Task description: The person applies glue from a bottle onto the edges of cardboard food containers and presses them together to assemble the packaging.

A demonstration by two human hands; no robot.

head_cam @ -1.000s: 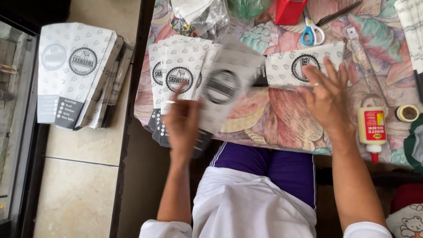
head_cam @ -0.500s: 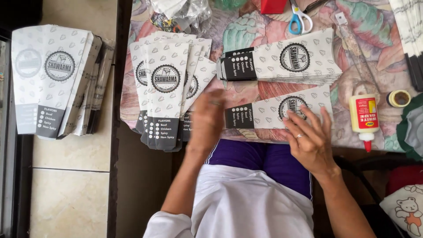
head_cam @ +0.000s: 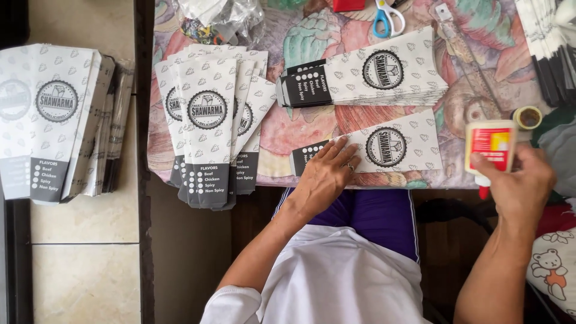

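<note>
A table (head_cam: 288, 138) with a floral cloth carries the things. Fanned paper sleeves (head_cam: 210, 132) lie at nine o'clock, a stacked pile (head_cam: 366, 75) at twelve, one flat sleeve (head_cam: 390, 149) centrally, and scissors (head_cam: 387, 17) above.

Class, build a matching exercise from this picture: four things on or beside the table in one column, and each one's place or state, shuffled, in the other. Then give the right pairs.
Things:
1. glue bottle
2. scissors
3. single paper sleeve
4. tape roll

Places or states:
A. at the table's far edge, blue handles
B. pressed flat under the left hand
C. held by the right hand
D. lying just beyond the glue bottle

Pairs: 1-C, 2-A, 3-B, 4-D
</note>
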